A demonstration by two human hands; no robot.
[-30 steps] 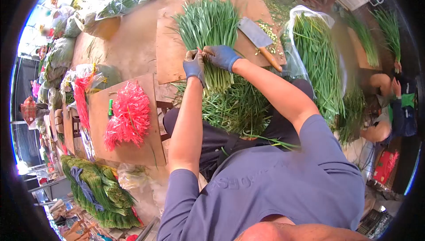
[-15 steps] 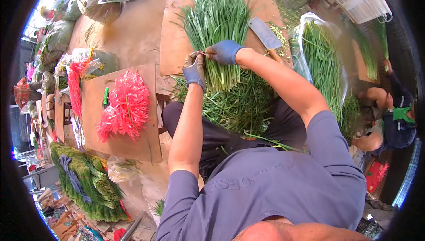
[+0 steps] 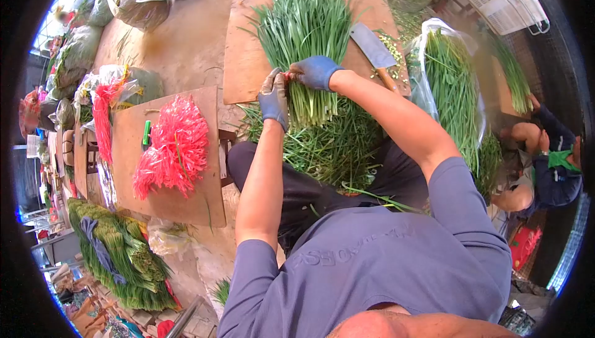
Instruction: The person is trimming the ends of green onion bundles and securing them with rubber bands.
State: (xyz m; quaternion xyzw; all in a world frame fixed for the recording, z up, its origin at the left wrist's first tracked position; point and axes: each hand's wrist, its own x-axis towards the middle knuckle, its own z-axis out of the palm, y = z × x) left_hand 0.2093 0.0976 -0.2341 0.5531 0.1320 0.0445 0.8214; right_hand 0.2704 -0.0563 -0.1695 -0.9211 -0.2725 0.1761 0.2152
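A bunch of long green leafy stalks lies on a wooden board, its pale cut ends toward my body. My left hand, in a blue-grey glove, is closed at the bunch's left edge, pinching a thin red tie. My right hand, also gloved, is closed on the same red tie over the stalks, close beside my left. A cleaver with a wooden handle rests on the board to the right of the bunch, near small chopped bits.
A pile of red plastic strips lies on a lower left board. Loose greens heap before my lap. An open bag of stalks stands right, with another person beyond. Bundled greens lie lower left.
My left hand has shifted slightly, and its fingers are now closer to my right hand at the tie. The person at the right has moved a hand toward other stalks.
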